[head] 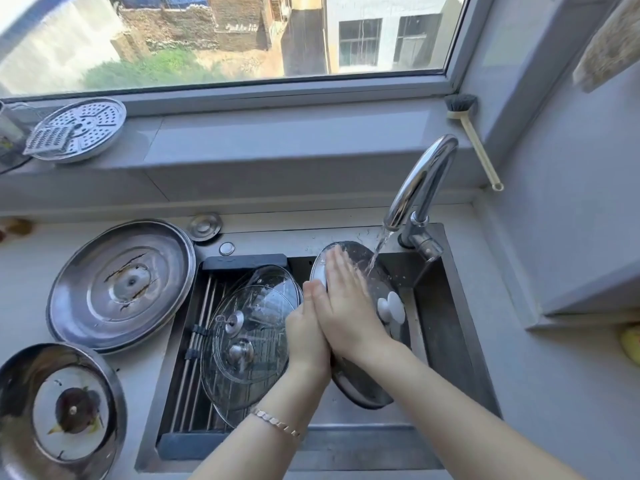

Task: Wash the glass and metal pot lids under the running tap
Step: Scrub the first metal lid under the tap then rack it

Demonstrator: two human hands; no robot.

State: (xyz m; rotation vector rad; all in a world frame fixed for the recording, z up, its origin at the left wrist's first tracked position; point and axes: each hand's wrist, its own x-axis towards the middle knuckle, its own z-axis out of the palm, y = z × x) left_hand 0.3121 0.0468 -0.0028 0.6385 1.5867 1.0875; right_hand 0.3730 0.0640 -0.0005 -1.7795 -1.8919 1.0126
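Forearms reach in from the bottom edge, the left one with a thin bracelet at the wrist, and both meet over the sink.

Head view, the only one: the right hand lies flat on the knob side of a metal lid, its fingers straight and pressed together, tips toward the lid's far rim. Just right of those fingertips the water stream from the tap strikes the lid. Below and right of the palm is the white knob. The lid stands tilted on edge in the basin's right half. The left hand lies against the lid's left rim, touching the right hand, thumb pointing up along the rim. Its fingers are hidden (whether they curl behind the lid I cannot tell).

Left of both hands, two glass lids lie overlapped on a rack. Farther left, on the counter, rest a large steel lid and a second steel lid.

The step in hand looks like rubbing this lid's top face under the flow. The next move probably calls for sweeping the palm over the unrinsed part, or turning the lid so its underside meets the stream, with a firm hold on the wet, likely slippery rim.
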